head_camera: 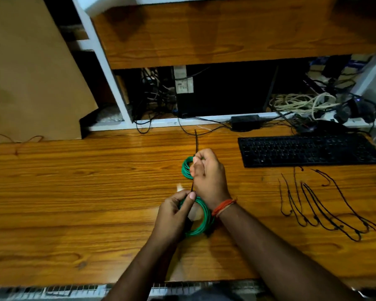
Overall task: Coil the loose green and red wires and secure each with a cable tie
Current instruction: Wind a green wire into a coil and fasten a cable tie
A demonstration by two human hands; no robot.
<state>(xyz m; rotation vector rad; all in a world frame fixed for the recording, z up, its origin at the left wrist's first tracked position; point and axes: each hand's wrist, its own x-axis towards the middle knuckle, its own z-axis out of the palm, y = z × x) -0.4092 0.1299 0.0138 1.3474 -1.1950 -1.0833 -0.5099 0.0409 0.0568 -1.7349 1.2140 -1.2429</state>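
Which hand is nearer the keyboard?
Right. The right hand grips the green coil just left of the keyboard; the left hand sits lower and farther left.

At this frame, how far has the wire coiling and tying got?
Done: the green wire is already wound into a coil. In hand: the left hand grips the coil and pinches a black cable tie, and the right hand holds the coil's far side near the tie; whether it is fastened cannot be told. Left: no red wire is visible, and the spare ties lie by the keyboard.
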